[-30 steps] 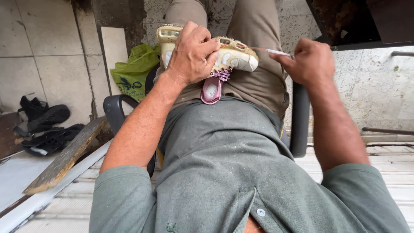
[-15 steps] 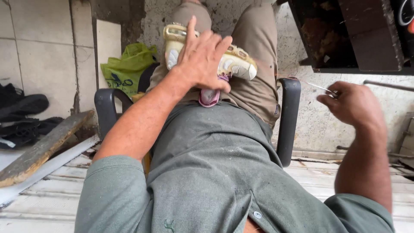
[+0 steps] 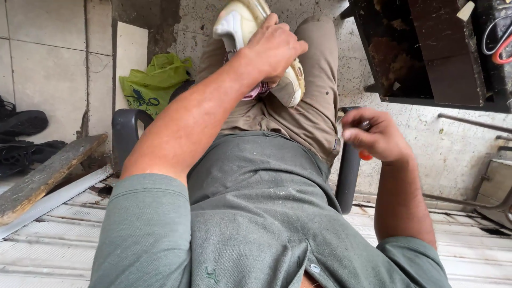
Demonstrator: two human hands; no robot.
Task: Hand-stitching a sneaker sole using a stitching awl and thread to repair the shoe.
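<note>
Shoe (image 3: 242, 24), cream and white, rests on the seated person's lap, sole side up. Left hand (image 3: 274, 48) is clamped over it, fingers curled tight. Right hand (image 3: 376, 136) hangs beside the chair armrest (image 3: 346, 176), pinched around a small orange-handled tool (image 3: 365, 155).

A pale, speckled stone floor (image 3: 453, 154) is seen under a dark plastic armchair (image 3: 125, 133). Against the tiled wall, a crumpled green plastic bag (image 3: 152, 85) is laid on it, with black shoes (image 3: 21, 124) further left. A weathered grey wooden plank (image 3: 45, 176) is rested across pale corrugated sheeting (image 3: 53, 245).
</note>
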